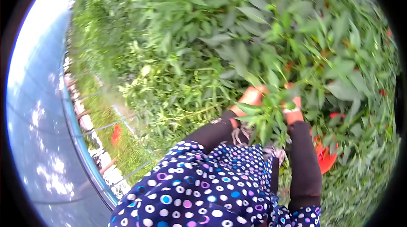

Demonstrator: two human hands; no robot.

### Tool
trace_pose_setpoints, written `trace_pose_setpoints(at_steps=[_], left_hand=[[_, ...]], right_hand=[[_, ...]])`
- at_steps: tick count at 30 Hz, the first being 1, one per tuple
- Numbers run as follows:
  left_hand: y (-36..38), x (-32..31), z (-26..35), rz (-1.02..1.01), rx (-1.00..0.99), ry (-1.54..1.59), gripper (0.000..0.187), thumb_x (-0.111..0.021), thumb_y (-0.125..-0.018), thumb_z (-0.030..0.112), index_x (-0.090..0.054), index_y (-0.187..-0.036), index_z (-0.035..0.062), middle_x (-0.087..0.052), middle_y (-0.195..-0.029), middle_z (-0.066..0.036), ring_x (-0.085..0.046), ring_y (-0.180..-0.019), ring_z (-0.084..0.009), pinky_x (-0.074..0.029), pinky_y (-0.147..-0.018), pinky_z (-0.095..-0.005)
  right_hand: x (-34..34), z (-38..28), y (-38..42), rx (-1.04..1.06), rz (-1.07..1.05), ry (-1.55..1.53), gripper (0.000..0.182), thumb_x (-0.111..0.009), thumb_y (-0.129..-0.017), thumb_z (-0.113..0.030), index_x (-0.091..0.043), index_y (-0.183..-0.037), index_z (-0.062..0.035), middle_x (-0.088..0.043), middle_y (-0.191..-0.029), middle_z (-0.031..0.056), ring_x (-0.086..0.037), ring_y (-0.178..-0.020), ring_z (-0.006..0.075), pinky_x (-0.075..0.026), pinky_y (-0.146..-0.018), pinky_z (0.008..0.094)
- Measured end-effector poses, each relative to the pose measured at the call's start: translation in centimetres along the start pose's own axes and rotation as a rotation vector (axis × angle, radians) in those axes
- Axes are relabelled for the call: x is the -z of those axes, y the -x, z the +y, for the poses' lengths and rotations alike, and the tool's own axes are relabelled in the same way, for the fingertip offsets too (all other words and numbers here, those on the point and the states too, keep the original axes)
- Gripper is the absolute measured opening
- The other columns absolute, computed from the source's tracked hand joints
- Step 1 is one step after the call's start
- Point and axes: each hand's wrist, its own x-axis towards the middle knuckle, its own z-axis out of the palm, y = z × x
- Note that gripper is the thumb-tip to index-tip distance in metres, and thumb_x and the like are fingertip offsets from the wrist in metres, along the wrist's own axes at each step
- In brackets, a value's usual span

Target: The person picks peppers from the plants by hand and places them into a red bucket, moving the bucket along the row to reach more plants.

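Note:
Both my forearms, in dark sleeves, reach forward into dense leafy green plants that look like pepper plants. My left hand is among the stems, with its fingers covered by leaves. Close to its right, my right hand also goes in under the foliage, and a pale band shows at its wrist. Leaves hide the fingertips of both hands, so whatever they touch or hold is not visible. Small red and orange spots, probably ripe peppers, show between the leaves around and beyond the hands.
A bright red container or bag sits partly hidden in the plants beside my right forearm. At the left, a blue translucent sheet wall runs along a grassy strip. A red object lies on that grass.

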Motion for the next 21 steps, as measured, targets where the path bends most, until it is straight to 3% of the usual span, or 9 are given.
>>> trace_pose_setpoints(at_steps=[1,2,3,4,7,10,15,17,21], left_hand=[[-0.7,0.3,-1.2,0.070,-0.086,-0.052,0.037,-0.050,-0.081,0.036,-0.058,-0.088,0.0006,-0.056,-0.079,-0.003,-0.052,-0.070,-0.0137,-0.041,-0.060,-0.0292],[-1.6,0.4,-2.9,0.131,-0.180,-0.041,0.040,-0.050,-0.081,0.040,-0.059,-0.085,0.0010,-0.055,-0.072,-0.001,-0.050,-0.064,-0.0112,-0.039,-0.054,-0.0270],[1.0,-1.1,1.5,0.104,0.024,-0.159,0.037,-0.048,-0.082,0.036,-0.059,-0.081,0.0005,-0.056,-0.071,-0.001,-0.050,-0.063,-0.0107,-0.040,-0.054,-0.0273],[-1.4,0.0,-2.5,0.096,0.004,0.002,0.036,-0.046,-0.081,0.034,-0.059,-0.078,0.0008,-0.057,-0.068,-0.003,-0.050,-0.058,-0.0114,-0.040,-0.052,-0.0271],[-1.1,-0.8,-2.3,0.131,-0.013,-0.106,0.035,-0.046,-0.080,0.033,-0.059,-0.077,0.0006,-0.057,-0.068,-0.007,-0.051,-0.056,-0.0130,-0.040,-0.050,-0.0272],[-1.2,-2.0,-3.2,0.138,0.017,0.239,0.035,-0.047,-0.079,0.030,-0.058,-0.085,-0.0027,-0.058,-0.074,-0.009,-0.054,-0.061,-0.0175,-0.044,-0.053,-0.0299],[-1.5,-1.3,-3.0,0.158,0.032,0.247,0.039,-0.048,-0.082,0.033,-0.056,-0.088,-0.0048,-0.058,-0.080,-0.011,-0.057,-0.067,-0.0189,-0.047,-0.057,-0.0325],[-0.7,-1.8,-1.4,0.123,0.026,0.252,0.038,-0.048,-0.082,0.033,-0.056,-0.089,-0.0029,-0.058,-0.080,-0.009,-0.056,-0.066,-0.0178,-0.046,-0.056,-0.0322],[-1.7,-2.4,-2.4,0.089,-0.027,0.218,0.032,-0.047,-0.084,0.034,-0.056,-0.090,0.0032,-0.056,-0.076,-0.004,-0.052,-0.061,-0.0134,-0.042,-0.050,-0.0279]], right_hand=[[-2.7,3.4,-1.3,0.020,0.046,-0.321,0.024,-0.046,-0.079,-0.017,-0.050,-0.097,-0.0020,-0.054,-0.095,0.0174,-0.053,-0.082,0.0297,-0.042,-0.069,0.0387],[-3.8,4.9,-1.7,0.234,0.170,-0.121,0.023,-0.044,-0.082,-0.018,-0.050,-0.097,-0.0021,-0.053,-0.095,0.0160,-0.052,-0.082,0.0287,-0.042,-0.070,0.0375],[-5.1,6.5,-2.1,0.425,0.361,0.146,0.022,-0.041,-0.084,-0.018,-0.049,-0.098,-0.0022,-0.053,-0.095,0.0147,-0.052,-0.082,0.0278,-0.042,-0.071,0.0363],[-6.3,7.9,-2.8,0.559,0.591,0.390,0.022,-0.038,-0.087,-0.019,-0.048,-0.098,-0.0023,-0.052,-0.095,0.0133,-0.051,-0.082,0.0268,-0.042,-0.072,0.0351],[-3.3,7.0,-3.3,0.254,0.101,-0.478,0.035,-0.043,-0.087,-0.026,-0.045,-0.112,-0.0011,-0.049,-0.111,0.0164,-0.049,-0.094,0.0277,-0.038,-0.083,0.0321],[-0.7,4.2,-1.8,0.157,0.032,-0.243,0.037,-0.048,-0.084,-0.025,-0.045,-0.113,-0.0008,-0.050,-0.111,0.0160,-0.051,-0.091,0.0305,-0.040,-0.080,0.0337],[-4.3,11.1,-3.3,0.249,-0.067,0.376,0.033,-0.055,-0.075,-0.014,-0.050,-0.105,-0.0034,-0.050,-0.103,0.0180,-0.051,-0.089,0.0342,-0.043,-0.072,0.0381],[-3.0,8.3,-2.9,0.612,0.291,0.242,0.028,-0.051,-0.077,-0.009,-0.050,-0.104,-0.0019,-0.052,-0.099,0.0158,-0.053,-0.086,0.0322,-0.044,-0.068,0.0384],[-1.5,10.0,-1.4,0.383,0.045,0.239,0.028,-0.051,-0.077,-0.010,-0.050,-0.104,-0.0021,-0.052,-0.099,0.0155,-0.053,-0.086,0.0320,-0.044,-0.068,0.0386]])
